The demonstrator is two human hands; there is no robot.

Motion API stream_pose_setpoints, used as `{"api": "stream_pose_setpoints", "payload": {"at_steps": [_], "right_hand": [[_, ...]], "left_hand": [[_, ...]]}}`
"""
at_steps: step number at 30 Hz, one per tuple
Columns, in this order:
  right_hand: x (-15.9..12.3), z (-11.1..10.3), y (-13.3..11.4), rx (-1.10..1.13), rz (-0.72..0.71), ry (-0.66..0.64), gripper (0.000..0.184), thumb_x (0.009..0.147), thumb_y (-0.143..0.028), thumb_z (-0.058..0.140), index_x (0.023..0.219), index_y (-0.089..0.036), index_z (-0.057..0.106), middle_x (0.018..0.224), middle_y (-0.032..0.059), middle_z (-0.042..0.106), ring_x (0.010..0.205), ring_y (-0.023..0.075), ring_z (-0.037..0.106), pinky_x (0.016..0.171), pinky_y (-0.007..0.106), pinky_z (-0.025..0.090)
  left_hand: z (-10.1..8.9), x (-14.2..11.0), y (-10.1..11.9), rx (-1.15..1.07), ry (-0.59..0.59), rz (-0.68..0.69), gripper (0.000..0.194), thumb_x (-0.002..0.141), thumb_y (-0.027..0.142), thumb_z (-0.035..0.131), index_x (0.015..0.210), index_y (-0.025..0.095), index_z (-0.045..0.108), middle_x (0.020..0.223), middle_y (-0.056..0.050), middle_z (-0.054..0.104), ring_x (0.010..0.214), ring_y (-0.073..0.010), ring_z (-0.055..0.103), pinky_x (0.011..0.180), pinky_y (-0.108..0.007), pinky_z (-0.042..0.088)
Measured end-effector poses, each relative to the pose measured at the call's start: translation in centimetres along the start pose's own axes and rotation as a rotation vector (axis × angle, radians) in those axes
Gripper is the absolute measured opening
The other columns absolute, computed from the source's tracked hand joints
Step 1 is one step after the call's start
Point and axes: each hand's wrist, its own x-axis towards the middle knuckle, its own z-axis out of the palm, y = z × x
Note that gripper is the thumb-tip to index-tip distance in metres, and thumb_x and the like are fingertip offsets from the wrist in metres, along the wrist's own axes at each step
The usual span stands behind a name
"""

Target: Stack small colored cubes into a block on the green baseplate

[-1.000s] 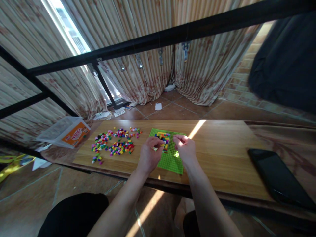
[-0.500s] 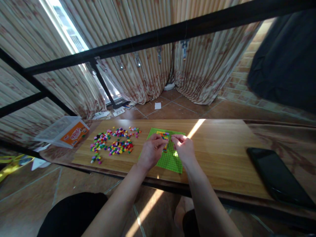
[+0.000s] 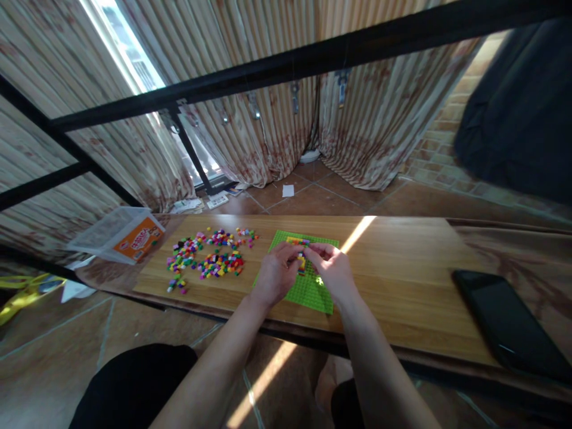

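Note:
A green studded baseplate (image 3: 308, 293) lies on the wooden board, carrying a low multicoloured build of small toy bricks (image 3: 301, 263). Over the left part of that build is my left hand (image 3: 277, 273), thumb and fingers pinched together. My right hand (image 3: 333, 267) is closed in a pinch too, its fingertips meeting the build from the right, close to the left fingertips. Whatever sits between the fingers of either hand is hidden or too small to make out. Much of the build is covered by the hands.
Loose coloured bricks (image 3: 221, 264) lie in piles on the left of the wooden board (image 3: 393, 268). Beyond them stands a clear plastic box (image 3: 107, 238) with an orange label. A black phone or tablet (image 3: 500, 316) rests at the right. A dark metal bar (image 3: 268, 77) crosses behind.
My right hand has moved left until its fingertips meet the build beside my left hand. My left hand has shifted slightly right over the bricks.

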Motion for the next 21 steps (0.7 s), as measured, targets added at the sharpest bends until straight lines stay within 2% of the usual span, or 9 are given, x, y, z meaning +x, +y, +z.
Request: {"api": "stream_pose_setpoints", "payload": {"at_steps": [3, 8, 16, 21], "right_hand": [[-0.16, 0.04, -0.22, 0.002, 0.010, -0.009, 0.053, 0.056, -0.051, 0.077, 0.089, -0.011, 0.067, 0.074, 0.0081, 0.069, 0.063, 0.0177, 0.061, 0.052, 0.028, 0.045], [-0.22, 0.00, -0.15, 0.010, -0.010, -0.017, 0.051, 0.053, -0.050, 0.080, 0.085, -0.013, 0.066, 0.069, 0.0048, 0.066, 0.060, 0.0164, 0.059, 0.051, 0.028, 0.044], [-0.25, 0.02, 0.09, -0.023, -0.042, -0.017, 0.044, 0.059, -0.047, 0.076, 0.086, -0.013, 0.065, 0.067, 0.0038, 0.066, 0.058, 0.0155, 0.057, 0.052, 0.028, 0.043], [-0.45, 0.15, 0.20, -0.082, -0.094, -0.008, 0.035, 0.067, -0.042, 0.071, 0.086, -0.013, 0.065, 0.068, 0.0044, 0.066, 0.059, 0.0161, 0.059, 0.054, 0.028, 0.044]], "left_hand": [[-0.02, 0.00, 0.09, -0.017, -0.001, -0.012, 0.026, 0.078, 0.006, 0.059, 0.100, 0.018, 0.068, 0.089, -0.005, 0.066, 0.084, -0.0166, 0.062, 0.076, -0.030, 0.053], [0.00, -0.05, 0.04, -0.037, 0.018, -0.017, 0.025, 0.079, 0.006, 0.059, 0.099, 0.018, 0.068, 0.089, -0.005, 0.067, 0.084, -0.0165, 0.063, 0.075, -0.030, 0.053], [-0.17, -0.10, 0.08, -0.044, 0.079, -0.046, 0.023, 0.082, 0.006, 0.055, 0.098, 0.017, 0.067, 0.089, -0.004, 0.069, 0.084, -0.0149, 0.064, 0.078, -0.029, 0.053], [0.23, 0.12, -0.02, -0.043, 0.108, -0.089, 0.021, 0.080, 0.008, 0.059, 0.098, 0.017, 0.066, 0.087, -0.003, 0.068, 0.080, -0.0141, 0.063, 0.076, -0.028, 0.053]]}}
